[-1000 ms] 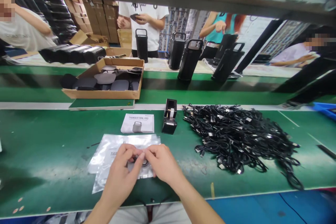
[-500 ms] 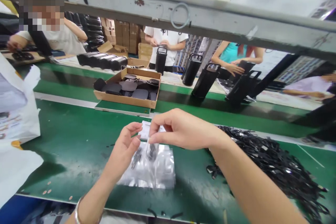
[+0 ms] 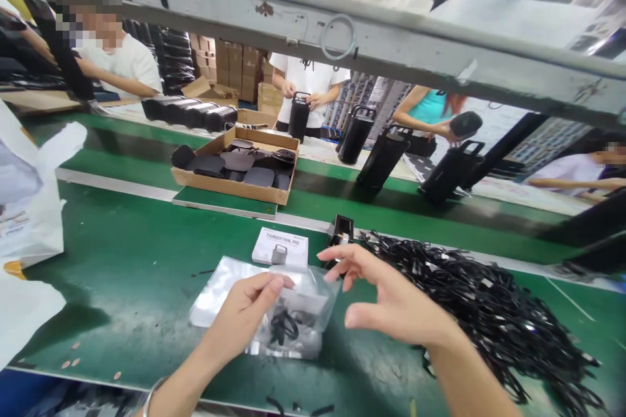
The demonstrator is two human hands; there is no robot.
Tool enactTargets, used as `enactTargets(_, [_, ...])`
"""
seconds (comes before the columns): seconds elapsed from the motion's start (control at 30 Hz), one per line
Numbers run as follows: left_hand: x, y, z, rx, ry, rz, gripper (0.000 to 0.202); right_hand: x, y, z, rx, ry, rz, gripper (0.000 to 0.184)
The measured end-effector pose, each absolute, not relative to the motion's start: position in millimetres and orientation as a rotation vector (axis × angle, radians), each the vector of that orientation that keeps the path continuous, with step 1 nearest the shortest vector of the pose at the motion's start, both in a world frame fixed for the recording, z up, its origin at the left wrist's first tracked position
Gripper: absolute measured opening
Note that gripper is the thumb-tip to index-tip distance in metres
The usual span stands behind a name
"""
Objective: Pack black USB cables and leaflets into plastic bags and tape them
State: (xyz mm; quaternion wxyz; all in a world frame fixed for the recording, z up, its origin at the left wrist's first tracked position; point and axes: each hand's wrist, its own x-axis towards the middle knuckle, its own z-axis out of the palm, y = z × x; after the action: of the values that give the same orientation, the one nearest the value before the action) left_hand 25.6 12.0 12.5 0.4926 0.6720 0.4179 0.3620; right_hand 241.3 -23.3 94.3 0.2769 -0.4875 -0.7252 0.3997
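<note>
Head view, left hand (image 3: pixel 244 313): pinching clear bag (image 3: pixel 315 322) near top edge
Right hand (image 3: pixel 391 296): spread, just right of bag
Clear bag: over green bench (image 3: pixel 132 254), black cable (image 3: pixel 284 327) showing through
Printed stack (image 3: pixel 280 247): behind bag
Cable pile (image 3: pixel 469 306): right

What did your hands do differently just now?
The right hand, pinched before, opened and moved right. The left hand, open before, now pinches the clear bag, a black cable seemingly inside. The booklets and cable pile stayed put.
</note>
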Motion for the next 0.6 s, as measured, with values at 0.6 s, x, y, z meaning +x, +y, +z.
enactTargets(0.6, [32,23,-2,1.537,1.123,0.842,0.021,231,-15,13,-1.339,-1.441,1.055,0.015])
